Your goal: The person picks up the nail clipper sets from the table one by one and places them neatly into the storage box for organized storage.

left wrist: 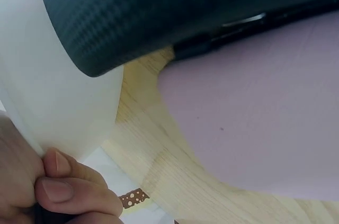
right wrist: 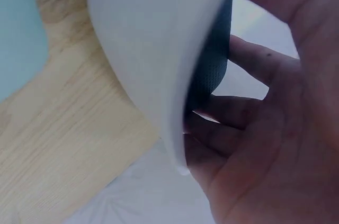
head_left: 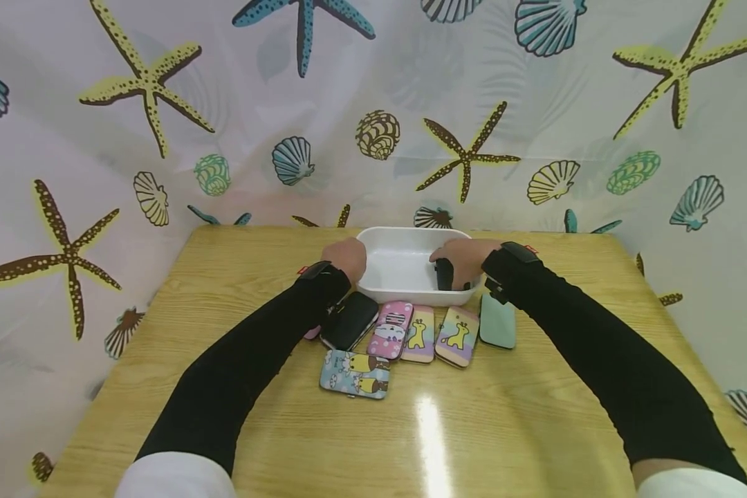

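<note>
A white bin (head_left: pixel 404 238) stands at the middle of the wooden table (head_left: pixel 535 415). My left hand (head_left: pixel 348 259) grips its left rim; in the left wrist view its curled fingers (left wrist: pixel 69 187) lie against the bin wall (left wrist: pixel 53 91). My right hand (head_left: pixel 454 266) holds a black case (head_left: pixel 444 275) upright inside the bin at its right end. In the right wrist view that black case (right wrist: pixel 212 60) shows behind the bin wall (right wrist: pixel 153 49), with my fingers (right wrist: pixel 249 107) around it.
In front of the bin lie several cases: black (head_left: pixel 349 320), pink (head_left: pixel 392 330), two giraffe-print ones (head_left: pixel 418 335) (head_left: pixel 457 336), mint (head_left: pixel 497 321) and a blue one (head_left: pixel 355 374). A plain pink case (left wrist: pixel 254 107) sits under my left wrist. A seashell curtain (head_left: pixel 373 104) hangs behind the table.
</note>
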### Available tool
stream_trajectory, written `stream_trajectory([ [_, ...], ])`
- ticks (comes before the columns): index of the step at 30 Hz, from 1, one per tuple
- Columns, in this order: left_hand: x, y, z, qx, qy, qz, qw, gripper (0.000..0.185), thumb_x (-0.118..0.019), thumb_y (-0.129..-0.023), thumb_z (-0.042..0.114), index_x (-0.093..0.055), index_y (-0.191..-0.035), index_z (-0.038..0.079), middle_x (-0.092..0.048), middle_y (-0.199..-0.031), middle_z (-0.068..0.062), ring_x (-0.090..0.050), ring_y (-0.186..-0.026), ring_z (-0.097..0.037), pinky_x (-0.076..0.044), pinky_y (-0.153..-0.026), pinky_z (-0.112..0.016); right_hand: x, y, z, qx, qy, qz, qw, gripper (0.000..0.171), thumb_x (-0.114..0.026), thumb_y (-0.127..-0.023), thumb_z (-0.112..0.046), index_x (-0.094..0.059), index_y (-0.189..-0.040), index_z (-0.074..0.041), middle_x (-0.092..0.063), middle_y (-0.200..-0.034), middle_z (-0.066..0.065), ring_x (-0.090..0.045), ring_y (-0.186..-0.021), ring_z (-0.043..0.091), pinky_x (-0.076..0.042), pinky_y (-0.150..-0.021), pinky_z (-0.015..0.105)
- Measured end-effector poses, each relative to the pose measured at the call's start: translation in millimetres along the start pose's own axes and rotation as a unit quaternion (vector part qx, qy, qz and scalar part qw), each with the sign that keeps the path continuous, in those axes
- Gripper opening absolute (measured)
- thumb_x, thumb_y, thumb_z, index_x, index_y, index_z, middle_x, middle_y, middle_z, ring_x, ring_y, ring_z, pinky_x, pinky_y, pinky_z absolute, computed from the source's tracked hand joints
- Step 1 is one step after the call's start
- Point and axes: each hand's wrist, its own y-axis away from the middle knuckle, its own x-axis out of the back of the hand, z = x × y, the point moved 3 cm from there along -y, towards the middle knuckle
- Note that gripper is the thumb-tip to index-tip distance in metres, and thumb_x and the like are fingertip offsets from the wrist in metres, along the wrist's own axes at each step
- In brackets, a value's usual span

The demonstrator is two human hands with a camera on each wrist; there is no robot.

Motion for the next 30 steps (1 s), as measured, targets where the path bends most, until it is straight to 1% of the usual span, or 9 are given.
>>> stream_trajectory([
  [4,-0.5,-0.5,1.0,0.002,-0.003,0.002,1.0,0.025,-0.052,-0.103,0.019,-0.069,-0.118,0.008,-0.068,-0.101,-0.005,-0.065,-0.085,-0.021,-0.058,-0.079,-0.038,-15.1,-12.2,7.1,0.009,0.021,-0.004,1.0,0.071,-0.078,-0.079,-0.019,-0.054,-0.145,-0.011,-0.06,-0.129,0.017,-0.048,-0.102,0.028,-0.042,-0.094,0.043],
  [8,-0.5,-0.2,3.3,-0.004,-0.014,0.008,0.9999,0.027,-0.048,-0.104,0.018,-0.07,-0.115,0.008,-0.07,-0.103,-0.004,-0.066,-0.086,-0.02,-0.057,-0.082,-0.04,-16.7,-14.8,6.8,0.009,0.013,-0.018,1.0,0.069,-0.077,-0.083,-0.027,-0.054,-0.146,-0.009,-0.06,-0.126,0.018,-0.048,-0.099,0.028,-0.042,-0.094,0.043],
  [12,-0.5,0.7,4.4,-0.007,-0.023,0.006,0.9997,0.027,-0.048,-0.104,0.018,-0.069,-0.117,0.008,-0.069,-0.103,-0.005,-0.065,-0.085,-0.02,-0.057,-0.081,-0.039,-17.0,-13.7,6.8,0.033,0.009,0.003,0.999,0.067,-0.076,-0.085,-0.038,-0.059,-0.141,-0.006,-0.062,-0.122,0.017,-0.051,-0.098,0.026,-0.043,-0.096,0.044],
  [16,1.0,2.5,4.1,-0.003,-0.023,0.005,0.9997,0.026,-0.049,-0.104,0.018,-0.069,-0.117,0.008,-0.069,-0.102,-0.005,-0.065,-0.084,-0.021,-0.058,-0.079,-0.039,-15.2,-8.6,3.1,0.054,0.004,0.022,0.998,0.063,-0.076,-0.086,-0.036,-0.06,-0.138,-0.004,-0.063,-0.123,0.019,-0.054,-0.101,0.027,-0.043,-0.099,0.046],
  [19,0.9,3.0,4.3,-0.002,-0.02,0.006,0.9998,0.026,-0.048,-0.104,0.018,-0.069,-0.116,0.008,-0.069,-0.102,-0.005,-0.065,-0.084,-0.021,-0.058,-0.078,-0.039,-10.2,0.7,-1.5,0.052,-0.012,0.035,0.998,0.064,-0.074,-0.088,-0.034,-0.057,-0.142,-0.003,-0.057,-0.136,0.023,-0.053,-0.119,0.034,-0.04,-0.107,0.049],
  [21,-0.3,2.4,4.4,-0.004,-0.02,0.004,0.9998,0.027,-0.048,-0.104,0.018,-0.069,-0.116,0.008,-0.069,-0.102,-0.006,-0.065,-0.084,-0.021,-0.058,-0.078,-0.04,-6.3,10.3,-2.5,0.046,-0.036,0.057,0.997,0.062,-0.072,-0.092,-0.032,-0.054,-0.143,-0.002,-0.053,-0.142,0.025,-0.049,-0.131,0.038,-0.038,-0.111,0.051],
  [23,-0.8,1.9,4.8,-0.007,-0.017,0.003,0.9998,0.027,-0.048,-0.104,0.018,-0.069,-0.116,0.007,-0.069,-0.102,-0.006,-0.065,-0.084,-0.021,-0.058,-0.078,-0.04,-3.7,21.7,-0.4,0.034,-0.062,0.092,0.993,0.057,-0.069,-0.095,-0.029,-0.054,-0.143,-0.002,-0.05,-0.147,0.023,-0.043,-0.14,0.039,-0.035,-0.114,0.051],
  [27,0.0,1.8,5.2,-0.009,-0.014,0.005,0.9998,0.026,-0.048,-0.104,0.018,-0.069,-0.116,0.007,-0.068,-0.1,-0.006,-0.065,-0.083,-0.021,-0.058,-0.077,-0.039,0.0,48.7,8.0,0.015,-0.088,0.162,0.983,0.045,-0.063,-0.099,-0.024,-0.058,-0.139,-0.004,-0.056,-0.144,0.018,-0.046,-0.139,0.038,-0.037,-0.113,0.051],
  [30,0.3,2.4,3.8,-0.005,-0.016,0.006,0.9998,0.024,-0.052,-0.103,0.018,-0.069,-0.116,0.007,-0.068,-0.099,-0.006,-0.064,-0.082,-0.021,-0.057,-0.075,-0.038,-0.2,70.0,14.2,0.005,-0.089,0.189,0.978,0.042,-0.062,-0.1,-0.024,-0.06,-0.137,-0.005,-0.057,-0.142,0.017,-0.047,-0.137,0.037,-0.038,-0.111,0.053],
])
